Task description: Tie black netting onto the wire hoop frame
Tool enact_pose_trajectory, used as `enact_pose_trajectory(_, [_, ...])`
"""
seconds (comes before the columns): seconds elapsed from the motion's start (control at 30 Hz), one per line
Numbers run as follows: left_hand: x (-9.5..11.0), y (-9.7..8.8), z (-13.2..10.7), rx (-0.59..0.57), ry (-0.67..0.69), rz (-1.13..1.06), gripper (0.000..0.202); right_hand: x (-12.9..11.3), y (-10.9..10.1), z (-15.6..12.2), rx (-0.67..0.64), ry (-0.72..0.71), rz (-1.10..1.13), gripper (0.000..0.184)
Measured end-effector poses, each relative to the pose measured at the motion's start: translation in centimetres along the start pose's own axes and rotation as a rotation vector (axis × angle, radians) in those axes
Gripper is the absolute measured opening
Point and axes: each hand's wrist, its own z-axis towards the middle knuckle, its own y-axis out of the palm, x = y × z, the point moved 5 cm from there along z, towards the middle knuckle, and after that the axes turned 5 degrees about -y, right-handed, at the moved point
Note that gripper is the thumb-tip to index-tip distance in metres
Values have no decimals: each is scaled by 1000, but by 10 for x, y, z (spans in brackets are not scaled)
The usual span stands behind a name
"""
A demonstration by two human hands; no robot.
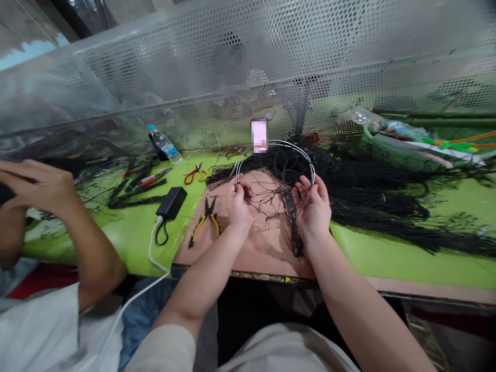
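Note:
Between my two hands, above the brown board [267, 248], is a hoop of thin pale wire [298, 149]. My left hand [239, 204] pinches its left end, fingers closed. Around the right end my right hand [314, 206] is closed, thumb against the fingers. Dark, tangled strands [271, 199] stretch between the hands, and a thicker dark bundle [295, 227] hangs beside my right palm. How the strands join the hoop cannot be made out. Pliers with yellow and black handles [209, 219] lie open on the board, left of my left forearm.
Black strand bundles [372, 191] spread right, below a green basket [395, 150]. A phone [259, 135] stands behind the hoop. Leftward lie red-and-yellow-handled scissors [196, 174], a power bank [171, 203] with white cable, and a water bottle [166, 145]. A co-worker's hand [42, 186] is far left.

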Motion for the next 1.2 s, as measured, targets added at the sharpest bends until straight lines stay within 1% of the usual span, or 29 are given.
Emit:
enact_pose_trajectory(0.07, [0,0,-1,11,-17,-8,19,0,0,2,-11,19,-9,24])
enact_pose_trajectory(0.23, [1,-1,-1,39,-48,31,20,-6,2,4,-66,-38,-69,23])
enact_pose_trajectory(0.33, [0,-1,0,45,-52,40,20,-6,3,3,-78,-36,-52,24])
enact_pose_trajectory(0.57, [-6,3,-4,74,-84,-20,15,-4,4,4,-16,-2,41,17])
enact_pose_trajectory(0.67, [-9,3,-8,86,-122,-39,13,-5,5,4,15,-38,28,17])
enact_pose_trajectory(0.77, [-10,2,-11,123,-152,-42,13,-4,6,2,38,-73,2,15])
enact_pose_trajectory(0.93, [-8,4,-15,130,-122,25,20,-2,6,2,89,-90,-44,17])
enact_pose_trajectory(1.07, [-8,5,-16,143,-119,9,18,-6,8,2,64,-120,-70,18])
enact_pose_trajectory(1.2, [-8,6,-16,127,-113,-13,15,-9,10,2,25,-143,-94,18])
